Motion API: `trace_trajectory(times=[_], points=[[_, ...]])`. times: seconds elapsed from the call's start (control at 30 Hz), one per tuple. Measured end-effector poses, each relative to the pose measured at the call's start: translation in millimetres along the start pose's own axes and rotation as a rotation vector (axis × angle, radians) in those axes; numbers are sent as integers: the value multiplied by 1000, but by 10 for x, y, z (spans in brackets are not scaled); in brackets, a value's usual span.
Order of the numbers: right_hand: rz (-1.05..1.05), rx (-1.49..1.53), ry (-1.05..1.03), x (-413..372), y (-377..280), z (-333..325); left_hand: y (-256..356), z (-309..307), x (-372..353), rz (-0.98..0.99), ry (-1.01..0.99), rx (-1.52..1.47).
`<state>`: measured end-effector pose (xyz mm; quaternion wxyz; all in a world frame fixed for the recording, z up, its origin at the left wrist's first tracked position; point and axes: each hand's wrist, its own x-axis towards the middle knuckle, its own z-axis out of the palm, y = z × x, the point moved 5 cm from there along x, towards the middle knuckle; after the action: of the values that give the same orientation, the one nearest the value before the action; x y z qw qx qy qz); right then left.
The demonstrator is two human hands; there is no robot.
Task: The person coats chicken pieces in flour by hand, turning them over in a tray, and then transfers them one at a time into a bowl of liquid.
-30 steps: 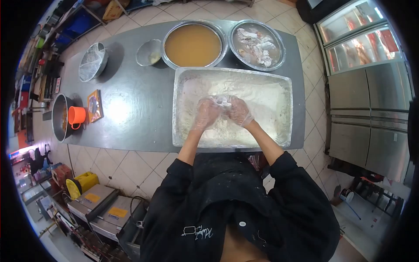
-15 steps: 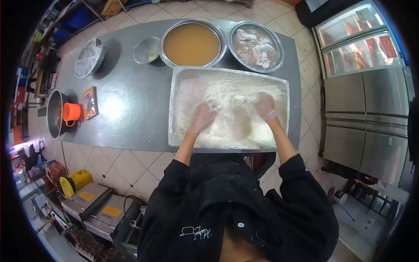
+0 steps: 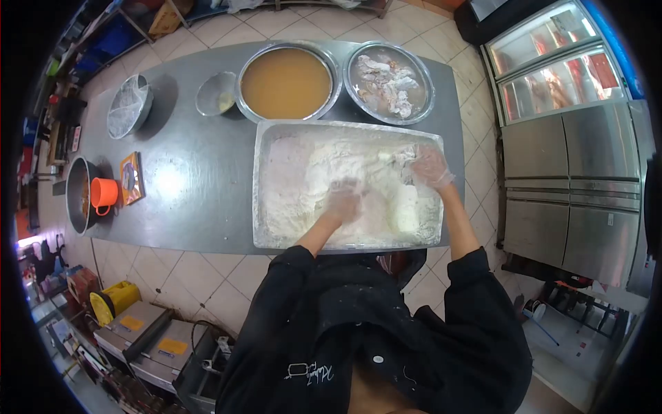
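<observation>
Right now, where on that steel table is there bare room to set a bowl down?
The widest bare steel lies between the flour tray and the flat packet, running to the near edge. The far edge is crowded: covered bowl, small bowl, brown-liquid bowl and meat bowl.

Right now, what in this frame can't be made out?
All in the head view.
The left hand: fingertips sunk in the flour, so any grip is hidden.
The right hand: glove and flour blur whether it holds anything.
The meat pieces: cloudy liquid hides what they are.
The card: print too small.
The pot: contents blocked by the orange cup and the dark lens edge.
</observation>
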<state>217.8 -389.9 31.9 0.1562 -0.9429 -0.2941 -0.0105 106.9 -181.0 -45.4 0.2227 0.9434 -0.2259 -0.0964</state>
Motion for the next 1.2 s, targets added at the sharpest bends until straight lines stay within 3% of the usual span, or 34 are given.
trace_trajectory(times=[0.07, 0.13, 0.2, 0.27, 0.33, 0.37, 0.43, 0.47, 0.53, 0.6, 0.63, 0.67, 0.73, 0.77, 0.83, 0.87, 0.93, 0.97, 1.0, 1.03, 1.07, 1.13, 1.17, 1.2], points=[[127, -95, -117, 324, 58, -309, 3, -18, -24, 58, 76, 110], [75, -303, -5, 593, 105, -596, 15, -3, -13, 109, 144, 215], [348, -258, -141, 996, 164, -853, -77, 153, 21, -27, -96, 223], [-12, -604, 29, 1217, 398, -750, -154, 120, -10, -41, -27, 233], [-75, -588, 202, 1501, 538, -721, -220, 61, -105, -53, 40, 246], [-76, -580, 202, 1609, 575, -701, -275, 8, -149, -96, 59, 241], [65, -650, -49, 1874, 558, -681, -434, -8, -286, -147, 73, 240], [62, -641, -51, 2011, 795, -448, -522, -15, -399, -132, 163, 159], [64, -565, 187, 2230, 1374, 80, -608, -100, -535, -123, 248, 81], [93, -517, 115, 2212, 1197, 101, -758, -210, -658, -455, 65, 90], [123, -476, 47, 2184, 1131, 130, -833, -194, -730, -460, 61, 91], [122, -471, 44, 2133, 1045, 123, -899, -230, -820, -384, 198, 118], [70, -430, 194, 1987, 906, 54, -953, -335, -998, -222, 468, 165], [75, -433, 187, 1870, 859, 40, -974, -337, -1062, -220, 463, 158], [-86, -468, 548, 1513, 582, -196, -964, -457, -1145, -325, 370, 157], [-81, -474, 542, 1395, 362, -308, -968, -468, -1206, -320, 366, 150], [349, -261, 205, 1197, 82, -442, -986, -464, -1322, -346, 335, 151], [192, -206, 149, 1008, -77, -382, -943, -450, -1359, -342, 332, 144], [38, -148, 91, 807, -204, -253, -889, -427, -1392, -366, 279, 330], [68, -248, -119, 604, -163, 147, -868, -420, -1407, -387, 227, 519], [95, -345, -329, 419, -140, 507, -876, -434, -1419, -383, 227, 515], [304, -105, -483, 200, -285, 648, -905, -476, -1426, -369, 192, 164], [300, -107, -481, 102, -272, 910, -885, -541, -1400, -371, 196, 165], [323, -1, -254, 0, -191, 1240, -873, -625, -1333, -518, 57, 93]])
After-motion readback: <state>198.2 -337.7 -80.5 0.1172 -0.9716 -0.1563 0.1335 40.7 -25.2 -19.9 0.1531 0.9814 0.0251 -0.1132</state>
